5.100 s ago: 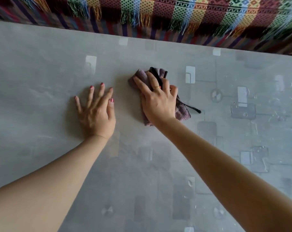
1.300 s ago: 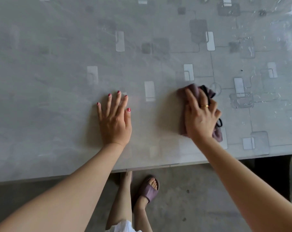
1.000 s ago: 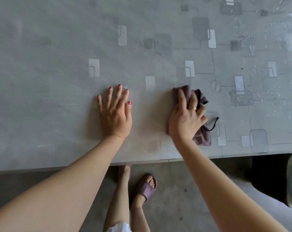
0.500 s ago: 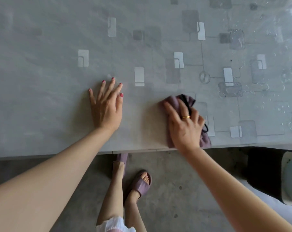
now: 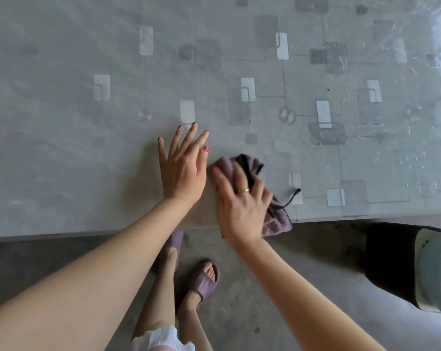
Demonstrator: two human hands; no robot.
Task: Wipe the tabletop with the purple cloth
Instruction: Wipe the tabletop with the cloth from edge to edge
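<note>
The surface (image 5: 62, 148) was a smooth, glossy grey sheet printed with pale rounded rectangles, darker grey squares and thin connecting lines; toward its far right it shone with wrinkled glare and small bubbles, as under a clear film. Its near edge ran straight across, with a rough concrete floor (image 5: 265, 300) below.

The purple cloth (image 5: 277, 222) lay bunched at that near edge, a soft, nubby terry fabric with a dark trim and a thin black cord (image 5: 293, 197) trailing to its right. Its near corner hung slightly past the edge of the surface. The right hand (image 5: 242, 206) pressed flat on top of the cloth, fingers (image 5: 220, 177) spread and laid over the folds rather than curled around them, a gold ring (image 5: 243, 190) on one finger.

The left hand (image 5: 182, 168) rested palm down on the bare surface just left of the cloth, fingers slightly fanned and holding nothing, nails painted red; its thumb came very near the cloth's left fold.

Below the near edge stood two feet in matte purple slide sandals (image 5: 201, 282), a white ruffled hem (image 5: 161, 338) above them. To the right of the cloth, beyond the edge, sat a dark object with a pale blue-green rounded part (image 5: 437, 269), unclear in kind.
</note>
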